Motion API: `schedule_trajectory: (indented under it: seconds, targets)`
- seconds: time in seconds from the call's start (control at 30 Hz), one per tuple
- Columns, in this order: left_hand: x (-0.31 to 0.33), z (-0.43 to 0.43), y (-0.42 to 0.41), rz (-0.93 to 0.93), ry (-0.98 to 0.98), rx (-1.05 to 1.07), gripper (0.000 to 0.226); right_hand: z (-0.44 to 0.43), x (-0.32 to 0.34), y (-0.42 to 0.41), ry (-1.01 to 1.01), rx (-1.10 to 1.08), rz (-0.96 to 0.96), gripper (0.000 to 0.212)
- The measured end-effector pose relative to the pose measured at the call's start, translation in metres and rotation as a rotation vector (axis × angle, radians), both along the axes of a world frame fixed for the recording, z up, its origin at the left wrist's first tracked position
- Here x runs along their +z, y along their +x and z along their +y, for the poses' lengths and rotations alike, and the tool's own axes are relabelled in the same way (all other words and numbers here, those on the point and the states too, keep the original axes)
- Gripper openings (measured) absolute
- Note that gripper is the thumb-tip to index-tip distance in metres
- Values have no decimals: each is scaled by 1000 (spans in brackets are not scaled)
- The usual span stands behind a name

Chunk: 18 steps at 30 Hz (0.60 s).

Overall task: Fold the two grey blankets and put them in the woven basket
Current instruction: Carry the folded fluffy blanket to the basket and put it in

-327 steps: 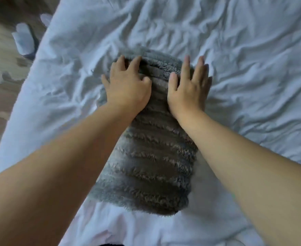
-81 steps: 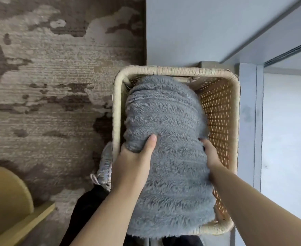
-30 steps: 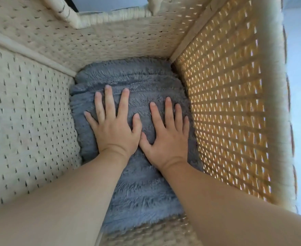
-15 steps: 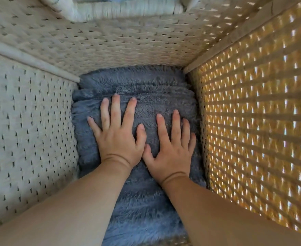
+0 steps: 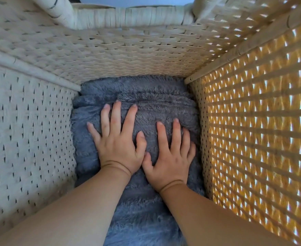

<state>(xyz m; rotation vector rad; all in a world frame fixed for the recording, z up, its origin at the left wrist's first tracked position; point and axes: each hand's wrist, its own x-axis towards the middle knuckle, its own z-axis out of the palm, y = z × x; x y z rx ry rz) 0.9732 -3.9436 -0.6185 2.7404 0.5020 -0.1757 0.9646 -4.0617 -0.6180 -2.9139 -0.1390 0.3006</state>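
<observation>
While you lean over the woven basket (image 5: 137,55), the head view looks straight down into it, and its walls fill the top, left and right of the frame. Your left hand (image 5: 117,144) lies palm down just left of centre, fingers (image 5: 115,118) spread wide and flat on the grey blanket (image 5: 156,102), gripping nothing. Your right hand (image 5: 170,157) lies palm down just beside it, a little lower and to the right, its fingers likewise splayed and pressed into the pile; its little finger is close to the basket's right wall, though you cannot tell whether it touches. The two thumbs nearly meet in the middle of the frame. Both bare forearms come in from the bottom edge and angle up toward the centre. That blanket is folded and sits at the bottom of the basket, covering the floor from the far wall down to the lower edge of the picture. A rounded fold runs across it just above your fingertips, and another fluffy grey layer shows beyond that fold against the far wall; whether this is the second blanket or more of the same one cannot be told. On the right, light shines through the weave and turns that wall orange, while the left and far walls look pale.
</observation>
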Motion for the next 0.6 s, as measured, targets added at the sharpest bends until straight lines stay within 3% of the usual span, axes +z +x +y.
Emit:
schedule_trajectory:
  seconds: [0.17,0.4,0.53,0.6]
  targets:
    - [26,-3,0,68,-22,20,63,-3,22,1,60,-15,76,75]
    - [120,-8,-23,248,-102,-47,60,-10,90,15,-7,60,373,72]
    - [172,-13,-59,328,-161,96,53,-1,130,48,42,81,439,70]
    - [185,-16,-70,449,-218,210,65,6,143,71,87,56,463,74]
